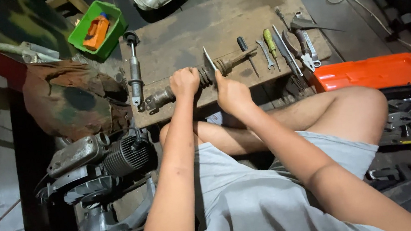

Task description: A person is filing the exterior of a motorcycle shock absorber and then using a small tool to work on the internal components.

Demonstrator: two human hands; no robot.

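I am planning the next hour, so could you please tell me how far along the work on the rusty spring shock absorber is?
Done: the rusty coil-spring shock absorber lies off the machine on the worn wooden board, beside a second grey shock absorber. In hand: the left hand grips its body while the right hand sets a thin flat metal blade against the coil. Left: the spring still sits on its rod.

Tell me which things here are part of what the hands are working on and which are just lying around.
In use:
- left hand gripping the rusty coil-spring shock absorber
- right hand holding a thin flat metal blade

Lying about:
- second grey shock absorber
- green plastic bin
- yellow-handled screwdriver
- orange plastic toolbox lid
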